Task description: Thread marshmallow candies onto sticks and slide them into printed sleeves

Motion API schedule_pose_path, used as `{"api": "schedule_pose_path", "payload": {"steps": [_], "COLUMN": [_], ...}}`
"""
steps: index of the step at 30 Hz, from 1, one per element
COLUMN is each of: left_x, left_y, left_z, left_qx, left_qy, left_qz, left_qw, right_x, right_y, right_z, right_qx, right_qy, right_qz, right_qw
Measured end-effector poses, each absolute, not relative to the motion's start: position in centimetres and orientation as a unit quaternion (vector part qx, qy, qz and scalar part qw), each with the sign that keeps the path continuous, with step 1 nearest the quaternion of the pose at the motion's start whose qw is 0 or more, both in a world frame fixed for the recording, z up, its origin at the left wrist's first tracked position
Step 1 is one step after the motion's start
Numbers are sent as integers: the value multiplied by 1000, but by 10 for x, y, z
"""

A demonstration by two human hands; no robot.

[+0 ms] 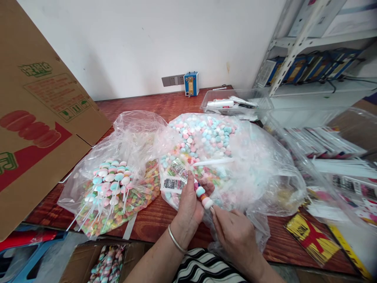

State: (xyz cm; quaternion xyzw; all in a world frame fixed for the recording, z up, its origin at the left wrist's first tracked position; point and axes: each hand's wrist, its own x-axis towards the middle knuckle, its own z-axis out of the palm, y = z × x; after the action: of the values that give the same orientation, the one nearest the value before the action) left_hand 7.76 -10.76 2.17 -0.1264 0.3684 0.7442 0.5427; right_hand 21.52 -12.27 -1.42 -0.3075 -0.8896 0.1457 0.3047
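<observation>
A marshmallow skewer (pixel 200 192) with white, blue and orange pieces lies across my left hand (pixel 191 198), whose fingers curl around it. Beside my left thumb are printed clear wrappers (pixel 173 184); whether the skewer's top is inside one I cannot tell. My right hand (pixel 235 236) pinches the skewer's lower end, where the stick is mostly hidden by the fingers. Behind both hands rests a large clear bag (pixel 253 157) of pastel marshmallows (pixel 218 135), with white sticks (pixel 213 161) on it. To the left, several finished skewers (pixel 113 181) lie on a bag of ring-shaped gummies (pixel 150 177).
A tall cardboard box (pixel 50 110) stands at the left. Below the table edge, another box (pixel 79 263) contains wrapped candy. A clear tray (pixel 207 103) and a blue device (pixel 191 83) are at the back. Packets fill a bin (pixel 294 145) at right, near a yellow packet (pixel 312 237).
</observation>
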Motion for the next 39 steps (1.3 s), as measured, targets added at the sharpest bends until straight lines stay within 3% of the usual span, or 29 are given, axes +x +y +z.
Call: {"api": "schedule_pose_path", "payload": {"steps": [5, 13, 19, 24, 28, 33, 39], "left_x": [57, 46, 50, 51, 52, 53, 57], "left_y": [-109, -101, -103, -106, -106, -105, -105], "left_z": [17, 13, 15, 17, 18, 21, 21], "left_qx": [-90, -115, -115, -29, -2, 12, 14], "left_qy": [333, 325, 289, 285, 353, 379, 387], "left_qz": [749, 771, 775, 761, 754, 753, 756], "left_qw": [566, 536, 550, 582, 554, 538, 528], "right_x": [219, 214, 213, 215, 215, 218, 219], "right_y": [-117, -114, -114, -119, -119, -118, -121], "right_z": [-18, -9, 2, 8, 1, -7, -14], "right_qx": [-399, -416, -392, -321, -374, -387, -326], "right_qy": [-796, -732, -393, -258, -422, -756, -870], "right_qz": [370, 467, 806, 896, 797, 452, 187], "right_qw": [265, 271, 204, 167, 216, 274, 318]}}
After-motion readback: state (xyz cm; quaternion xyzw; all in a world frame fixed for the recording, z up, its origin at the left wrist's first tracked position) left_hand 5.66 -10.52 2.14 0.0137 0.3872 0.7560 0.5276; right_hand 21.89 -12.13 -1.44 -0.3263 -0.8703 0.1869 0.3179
